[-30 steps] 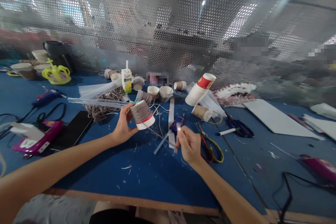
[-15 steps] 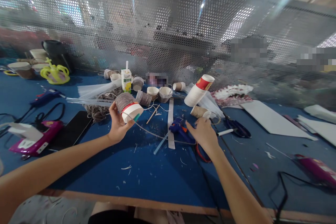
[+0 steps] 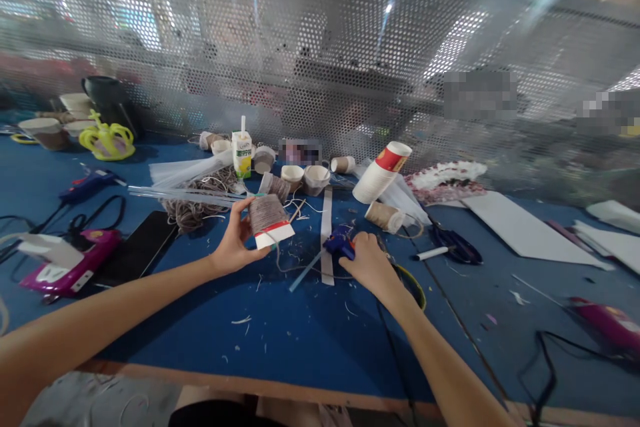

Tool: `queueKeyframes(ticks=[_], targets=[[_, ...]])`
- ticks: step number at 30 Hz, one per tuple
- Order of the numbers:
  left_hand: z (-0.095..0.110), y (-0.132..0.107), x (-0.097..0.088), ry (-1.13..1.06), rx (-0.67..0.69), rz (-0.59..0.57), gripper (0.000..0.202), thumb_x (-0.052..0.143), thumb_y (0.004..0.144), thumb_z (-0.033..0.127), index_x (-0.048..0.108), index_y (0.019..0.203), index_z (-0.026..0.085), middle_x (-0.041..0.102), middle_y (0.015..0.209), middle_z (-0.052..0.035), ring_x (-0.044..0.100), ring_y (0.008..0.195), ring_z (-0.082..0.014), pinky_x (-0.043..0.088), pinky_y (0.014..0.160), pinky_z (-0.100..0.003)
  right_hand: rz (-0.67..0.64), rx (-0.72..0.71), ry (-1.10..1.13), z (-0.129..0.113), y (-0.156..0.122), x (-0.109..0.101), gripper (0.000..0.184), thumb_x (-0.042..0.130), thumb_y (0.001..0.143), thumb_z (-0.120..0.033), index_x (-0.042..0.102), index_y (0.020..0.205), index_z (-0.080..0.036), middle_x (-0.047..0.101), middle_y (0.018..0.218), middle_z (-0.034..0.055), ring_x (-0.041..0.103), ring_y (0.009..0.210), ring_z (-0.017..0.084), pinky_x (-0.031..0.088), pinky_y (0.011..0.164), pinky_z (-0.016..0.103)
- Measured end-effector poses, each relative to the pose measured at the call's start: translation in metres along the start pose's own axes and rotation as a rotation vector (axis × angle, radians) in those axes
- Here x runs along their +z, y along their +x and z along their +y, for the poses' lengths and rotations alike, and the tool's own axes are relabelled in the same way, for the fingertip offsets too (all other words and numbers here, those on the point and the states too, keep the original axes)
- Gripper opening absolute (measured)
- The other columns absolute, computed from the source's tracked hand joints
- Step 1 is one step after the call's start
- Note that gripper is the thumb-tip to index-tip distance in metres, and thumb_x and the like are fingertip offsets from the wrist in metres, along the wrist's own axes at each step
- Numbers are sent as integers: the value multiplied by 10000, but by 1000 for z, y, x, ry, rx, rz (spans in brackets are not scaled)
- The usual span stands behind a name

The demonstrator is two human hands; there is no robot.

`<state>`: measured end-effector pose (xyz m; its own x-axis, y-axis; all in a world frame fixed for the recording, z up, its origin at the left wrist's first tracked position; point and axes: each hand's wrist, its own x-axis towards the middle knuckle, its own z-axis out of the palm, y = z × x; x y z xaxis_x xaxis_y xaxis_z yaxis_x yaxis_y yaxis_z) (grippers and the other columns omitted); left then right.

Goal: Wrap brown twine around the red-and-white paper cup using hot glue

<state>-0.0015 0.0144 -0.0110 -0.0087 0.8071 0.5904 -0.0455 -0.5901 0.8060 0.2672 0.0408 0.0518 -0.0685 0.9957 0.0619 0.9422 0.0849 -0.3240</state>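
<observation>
My left hand [image 3: 233,243] is closed around a paper cup [image 3: 269,215] wound with grey yarn, tilted, its white and red rim end toward me. From the cup a strand of yarn [image 3: 295,269] trails across the table to the right. My right hand [image 3: 371,261] is closed on the handle of a blue glue gun [image 3: 340,241], which still lies low over the table. A translucent glue stick [image 3: 306,272] lies by the gun, across a white paper strip [image 3: 327,213].
Behind my hands stand yarn-wrapped cups [image 3: 316,180], a drink carton [image 3: 242,155] and a leaning stack of paper cups [image 3: 373,180]. Scissors [image 3: 463,250] and a marker [image 3: 431,253] lie right. A phone [image 3: 137,247] and a yarn heap [image 3: 193,207] are left.
The yarn-wrapped cup has moved right and turned, its rim now pointing downward. My right hand has come down from beside the brown-wrapped cup and closed on the glue gun.
</observation>
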Motion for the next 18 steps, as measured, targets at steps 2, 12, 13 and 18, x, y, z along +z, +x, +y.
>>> queueKeyframes(ticks=[2,12,13,18], targets=[[-1,0,0,-25,-38,-47,844,809,673,374,265,1317,339,408,1333,-96,574,1155,-289,514,962,-473,69,1,63,3,4,-1,210,611,652,-190,460,797,-174,549,933,157,609,868,329,462,737,401],[3,1,-3,-80,-77,-127,820,776,696,415,261,1324,305,461,1347,-132,539,1218,-323,482,1005,-483,165,18,761,-2,-2,-6,324,587,748,-501,542,850,-197,482,417,-65,494,303,169,409,295,293],[3,0,-3,-66,-75,-140,805,775,694,414,275,1313,293,478,1320,-132,550,1199,-318,486,998,-484,179,3,826,-5,-5,-6,341,632,723,-507,556,825,-191,502,431,-60,494,295,161,416,290,292],[-3,-3,-5,4,82,119,733,786,662,430,354,1244,321,458,1273,-89,542,1165,-286,486,984,-453,383,-121,727,-7,-9,1,385,755,633,-479,615,817,-171,687,713,49,621,440,189,535,438,340]])
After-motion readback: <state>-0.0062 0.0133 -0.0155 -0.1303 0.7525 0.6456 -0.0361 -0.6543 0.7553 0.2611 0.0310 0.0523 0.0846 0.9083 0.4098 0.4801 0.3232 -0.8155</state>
